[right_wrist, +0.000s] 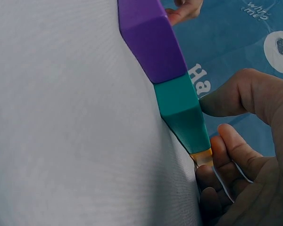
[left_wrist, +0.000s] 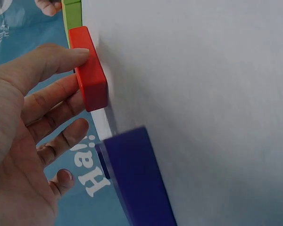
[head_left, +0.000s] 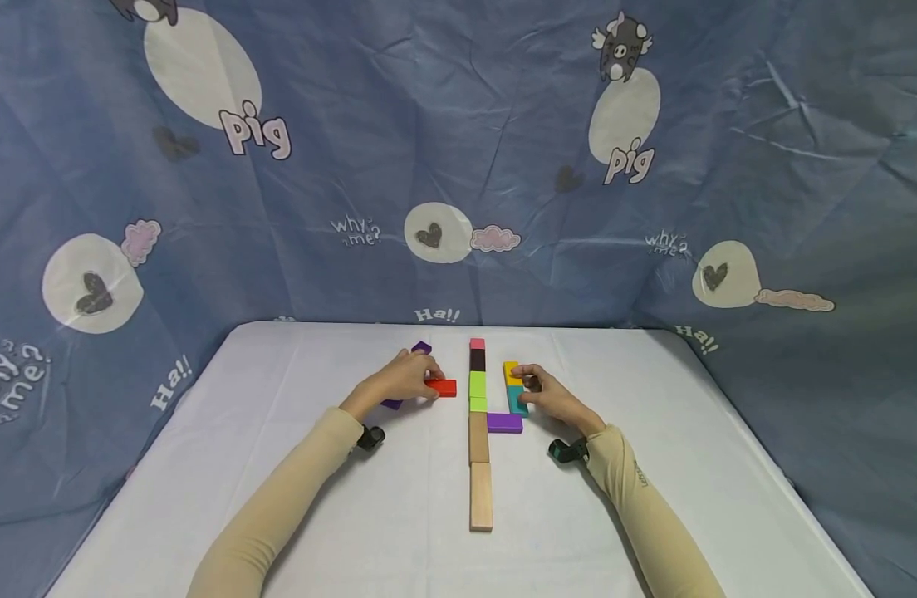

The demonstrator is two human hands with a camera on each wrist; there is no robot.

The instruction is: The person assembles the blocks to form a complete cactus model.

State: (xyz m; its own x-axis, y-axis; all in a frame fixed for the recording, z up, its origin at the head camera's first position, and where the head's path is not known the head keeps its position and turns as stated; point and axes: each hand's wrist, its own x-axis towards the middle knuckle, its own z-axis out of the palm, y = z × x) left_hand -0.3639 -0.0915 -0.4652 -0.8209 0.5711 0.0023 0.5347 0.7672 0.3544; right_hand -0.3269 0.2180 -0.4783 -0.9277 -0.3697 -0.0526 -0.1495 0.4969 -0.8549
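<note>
My left hand pinches a red block between thumb and fingers, left of a line of blocks. In the left wrist view the thumb lies on the red block's face, with the other fingers behind it. A dark purple block sits close to that hand. My right hand is at a teal block and a yellow block, which lie end to end. Its thumb touches the teal block's edge in the right wrist view; its loosely bent fingers are by the yellow one. A purple block adjoins the teal one.
The middle line on the white table runs from a pink block and a black block through green blocks to a brown block and a light wooden block. A patterned cloth hangs behind.
</note>
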